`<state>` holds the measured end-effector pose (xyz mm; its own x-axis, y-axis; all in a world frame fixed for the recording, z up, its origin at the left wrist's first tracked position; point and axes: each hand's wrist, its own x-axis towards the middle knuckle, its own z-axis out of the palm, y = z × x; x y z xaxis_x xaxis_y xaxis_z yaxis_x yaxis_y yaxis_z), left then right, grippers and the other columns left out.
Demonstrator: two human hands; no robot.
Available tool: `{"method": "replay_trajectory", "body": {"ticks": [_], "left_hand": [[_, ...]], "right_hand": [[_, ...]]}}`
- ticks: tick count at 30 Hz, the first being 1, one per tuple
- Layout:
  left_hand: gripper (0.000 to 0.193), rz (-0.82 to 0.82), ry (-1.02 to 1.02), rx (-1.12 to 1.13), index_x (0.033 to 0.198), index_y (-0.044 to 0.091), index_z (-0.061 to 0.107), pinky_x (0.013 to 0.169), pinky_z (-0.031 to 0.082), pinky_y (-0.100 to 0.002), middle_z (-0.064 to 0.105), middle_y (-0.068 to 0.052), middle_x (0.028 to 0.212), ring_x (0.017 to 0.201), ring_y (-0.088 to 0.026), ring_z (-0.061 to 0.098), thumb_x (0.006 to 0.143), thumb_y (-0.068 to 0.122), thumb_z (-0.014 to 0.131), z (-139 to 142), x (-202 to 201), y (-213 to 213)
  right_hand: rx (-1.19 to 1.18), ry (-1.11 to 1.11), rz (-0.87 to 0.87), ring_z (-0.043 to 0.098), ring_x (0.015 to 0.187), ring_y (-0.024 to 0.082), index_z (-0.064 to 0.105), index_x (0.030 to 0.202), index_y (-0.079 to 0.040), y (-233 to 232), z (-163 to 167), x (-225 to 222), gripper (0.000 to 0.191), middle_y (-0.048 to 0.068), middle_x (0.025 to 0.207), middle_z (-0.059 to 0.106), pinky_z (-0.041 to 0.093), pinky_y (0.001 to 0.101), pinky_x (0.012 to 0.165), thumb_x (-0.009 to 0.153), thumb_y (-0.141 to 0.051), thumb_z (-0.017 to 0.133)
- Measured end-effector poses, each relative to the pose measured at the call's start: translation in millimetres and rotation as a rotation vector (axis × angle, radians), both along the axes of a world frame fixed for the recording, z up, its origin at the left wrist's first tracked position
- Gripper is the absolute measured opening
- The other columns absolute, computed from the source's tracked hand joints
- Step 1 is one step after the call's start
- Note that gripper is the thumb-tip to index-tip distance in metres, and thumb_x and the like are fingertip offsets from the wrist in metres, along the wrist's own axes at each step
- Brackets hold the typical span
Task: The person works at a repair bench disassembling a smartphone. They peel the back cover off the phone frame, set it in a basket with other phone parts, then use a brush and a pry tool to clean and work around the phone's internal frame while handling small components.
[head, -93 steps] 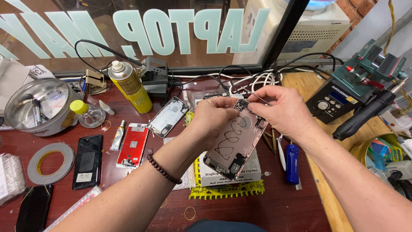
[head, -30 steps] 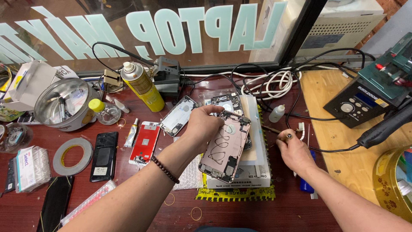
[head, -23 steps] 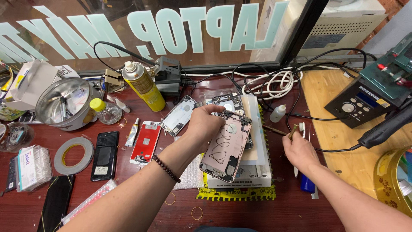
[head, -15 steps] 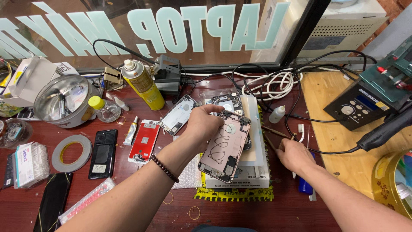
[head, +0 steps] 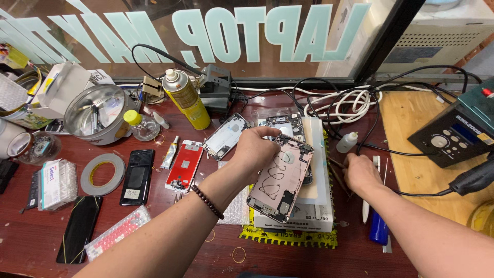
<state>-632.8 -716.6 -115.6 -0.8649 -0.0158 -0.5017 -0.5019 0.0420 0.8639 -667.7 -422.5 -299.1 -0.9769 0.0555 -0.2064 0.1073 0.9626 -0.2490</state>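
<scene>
Left hand (head: 256,151) grips an opened pink phone shell (head: 280,179) by its upper edge, held tilted above a white box (head: 309,219) on the counter (head: 31,242). Right hand (head: 362,172) rests low on the counter, fingers curled among thin tools (head: 337,172); grasp unclear.

One head-worn view only, looking steeply down and forward over the dark red counter (head: 309,262) from close above; it faces a glass window (head: 257,41) at the far edge; both forearms enter from the bottom edge, near the lens.
</scene>
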Motion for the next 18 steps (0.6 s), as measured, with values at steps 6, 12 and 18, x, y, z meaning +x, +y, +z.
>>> {"method": "replay_trajectory", "body": {"ticks": [6, 12, 18], "left_hand": [[0.044, -0.004, -0.029, -0.009, 0.131, 0.005, 0.065, 0.057, 0.058, -0.032, 0.073, -0.014, 0.088, 0.068, -0.016, 0.07, 0.088, -0.005, 0.06, 2, 1, -5], [0.045, -0.016, -0.022, 0.035, 0.131, 0.003, 0.064, 0.056, 0.058, -0.033, 0.073, -0.015, 0.088, 0.067, -0.017, 0.07, 0.087, -0.007, 0.061, 1, 3, -4], [0.045, -0.035, 0.019, -0.015, 0.13, 0.003, 0.066, 0.057, 0.059, -0.033, 0.074, -0.013, 0.086, 0.068, -0.017, 0.071, 0.086, -0.007, 0.062, 1, 3, -4]], "right_hand": [[-0.052, 0.183, -0.125, 0.064, 0.111, 0.042, 0.068, 0.112, -0.003, 5, 10, 21, 0.032, 0.024, 0.115, 0.065, 0.053, 0.0494, 0.095, 0.088, -0.022, 0.076], [0.045, -0.159, -0.348, 0.076, 0.098, 0.037, 0.079, 0.085, 0.004, 12, 22, 29, 0.047, 0.024, 0.09, 0.08, 0.058, 0.0447, 0.094, 0.084, -0.042, 0.081], [-0.049, -0.01, -0.383, 0.074, 0.081, 0.041, 0.067, 0.101, 0.008, 9, 27, 28, 0.034, 0.029, 0.087, 0.074, 0.058, 0.049, 0.078, 0.091, -0.024, 0.071]]}}
